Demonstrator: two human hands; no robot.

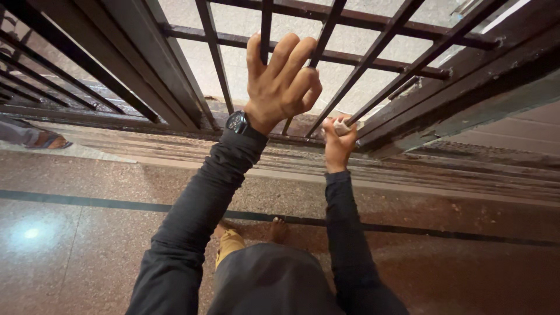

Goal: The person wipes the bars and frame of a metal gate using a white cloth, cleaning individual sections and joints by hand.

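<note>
A dark brown metal grille gate [373, 49] with upright and cross bars stands in front of me. My left hand [281, 79], with a black wristwatch [237, 122] on the wrist, is wrapped around one upright bar [265, 20] high up. Lower down, my right hand [338, 142] is closed on a small pale piece, perhaps cloth or paper [343, 125], pressed against the foot of a bar near the gate's bottom rail. Both arms wear dark sleeves. What exactly the pale piece is cannot be made out.
A polished reddish stone floor [76, 233] with a dark inlaid stripe lies below. A stepped threshold [175, 154] runs under the gate. My bare feet [279, 228] show near the bottom. Another person's sandalled foot [46, 140] is at the far left.
</note>
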